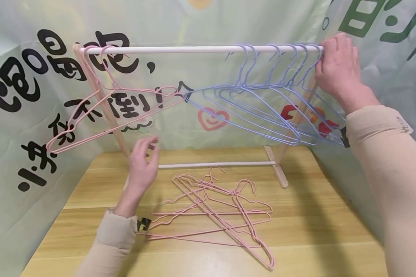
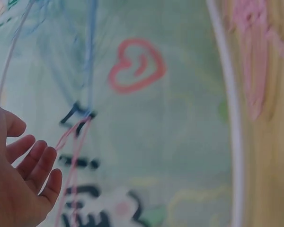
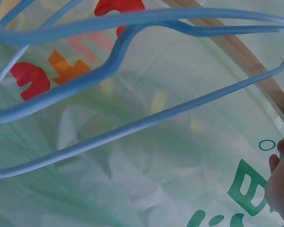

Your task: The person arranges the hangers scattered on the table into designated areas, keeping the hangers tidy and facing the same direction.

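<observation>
My right hand grips the right top corner of the clothes rack, at the end of its white rail. Beside it, several blue hangers hang bunched along the rail; their bars cross the right wrist view. Two pink hangers hang at the rail's left end, their right corners overlapping the blue ones. My left hand is raised below the pink hangers, fingers loosely bent and holding nothing. In the left wrist view its fingertips are near a pink hanger. More pink hangers lie in a tangled pile on the table.
The rack stands on a wooden table, with a lower white bar and a wooden foot at the right. A printed cloth backdrop with large characters rises behind and at both sides.
</observation>
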### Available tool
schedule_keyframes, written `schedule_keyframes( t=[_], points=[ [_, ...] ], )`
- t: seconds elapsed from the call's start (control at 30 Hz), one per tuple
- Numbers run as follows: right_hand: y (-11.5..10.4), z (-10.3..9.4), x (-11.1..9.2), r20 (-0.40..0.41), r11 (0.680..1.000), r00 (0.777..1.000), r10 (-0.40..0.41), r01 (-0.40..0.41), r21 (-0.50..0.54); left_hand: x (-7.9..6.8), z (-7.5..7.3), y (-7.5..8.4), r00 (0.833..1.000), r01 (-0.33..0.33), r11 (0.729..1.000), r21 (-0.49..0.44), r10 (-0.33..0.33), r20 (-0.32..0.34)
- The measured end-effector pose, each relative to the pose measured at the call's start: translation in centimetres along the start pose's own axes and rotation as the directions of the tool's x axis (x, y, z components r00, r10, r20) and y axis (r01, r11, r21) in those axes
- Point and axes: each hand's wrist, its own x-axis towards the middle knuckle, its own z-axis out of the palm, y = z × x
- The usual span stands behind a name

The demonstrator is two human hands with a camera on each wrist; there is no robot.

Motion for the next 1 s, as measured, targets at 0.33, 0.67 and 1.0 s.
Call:
schedule_keyframes(
  t=[0.33,0.67,1.0],
  points=[
    [-0.2,-0.4,-0.5,-0.006,1.0,1.0,0.004,-0.004,0.007,-3.6,5.6,-0.3,0.927,0.02,0.993,0.112,-0.06,0.37],
    [-0.2,-0.2,-0.3,0.009,1.0,1.0,0.005,-0.005,-0.006,-5.3,8.6,-2.2,0.713,-0.163,0.97,0.18,-0.01,0.701],
    [-0.3,-0.1,-0.6,0.017,1.0,1.0,0.006,-0.006,0.0,-6.3,9.9,-3.7,0.573,-0.287,0.953,0.094,0.092,0.814]
  ],
)
